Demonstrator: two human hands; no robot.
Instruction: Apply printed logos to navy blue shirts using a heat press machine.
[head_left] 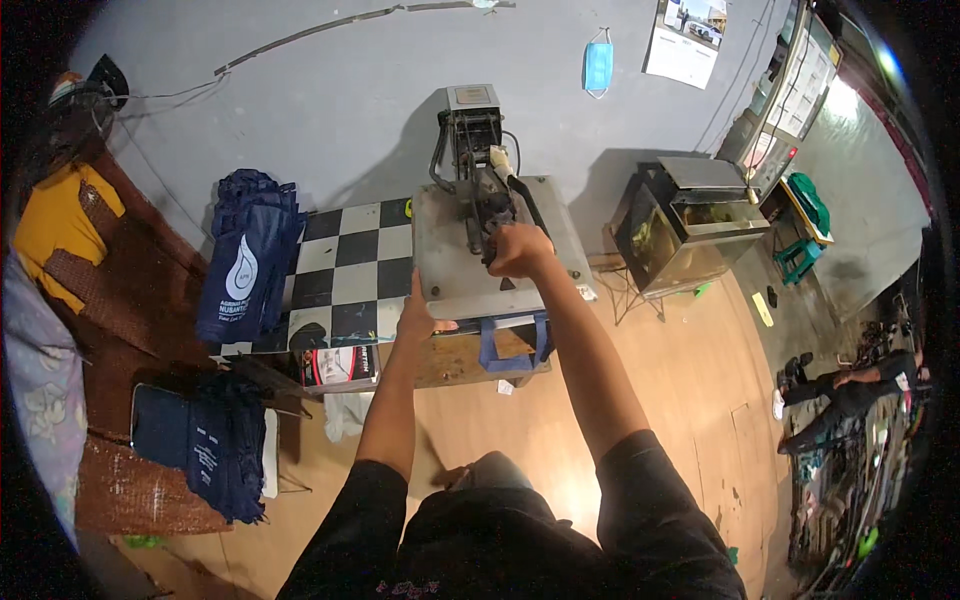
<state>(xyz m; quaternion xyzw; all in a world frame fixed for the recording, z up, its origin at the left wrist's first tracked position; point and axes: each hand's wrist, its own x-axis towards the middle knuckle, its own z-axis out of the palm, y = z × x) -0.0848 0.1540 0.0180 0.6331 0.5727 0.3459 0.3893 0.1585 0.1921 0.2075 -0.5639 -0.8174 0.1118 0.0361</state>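
A heat press (450,270) with a broad grey upper plate stands on the table against the wall. My right hand (520,250) is closed round its lever handle, above the middle of the plate. At the front left corner of the plate rests my left hand (421,316), fingers stretched along the side edge and thumb apart, pointing right. Beneath the plate's front edge a blue strap loop (488,350) of a fabric bag hangs down; the rest of that bag is hidden under the press.
Left of the press, a checkered tabletop (345,250) carries a stack of navy bags (245,265). More navy bags (225,450) lie at lower left. A glass tank (690,235) stands on the right. Another person (850,400) is at far right.
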